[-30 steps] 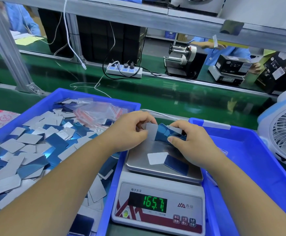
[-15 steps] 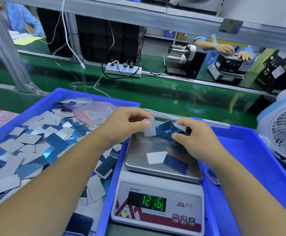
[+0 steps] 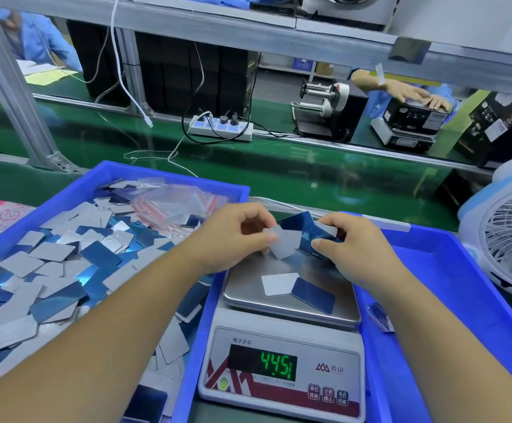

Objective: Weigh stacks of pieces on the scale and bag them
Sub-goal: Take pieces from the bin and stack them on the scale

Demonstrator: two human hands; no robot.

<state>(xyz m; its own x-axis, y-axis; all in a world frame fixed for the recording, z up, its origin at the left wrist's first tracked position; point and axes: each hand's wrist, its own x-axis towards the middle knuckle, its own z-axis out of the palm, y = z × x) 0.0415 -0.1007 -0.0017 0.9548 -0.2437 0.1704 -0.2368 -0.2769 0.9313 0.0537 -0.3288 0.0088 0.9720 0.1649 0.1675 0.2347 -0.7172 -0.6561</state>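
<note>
A green bench [image 3: 279,175] holds two blue bins [image 3: 172,186] [image 3: 450,248], a scale [image 3: 282,361], a fan [image 3: 505,239] and a power strip [image 3: 221,129].

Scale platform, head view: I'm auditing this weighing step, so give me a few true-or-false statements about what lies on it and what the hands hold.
1. Two loose rectangular pieces, one white and one blue, lie on the steel scale platform. True.
2. Both hands are empty. False: the left hand and right hand hold a fanned stack of pieces.
3. The green scale display is dark. False: it shows lit digits.
4. The blue left bin holds clear bags. True.
</note>
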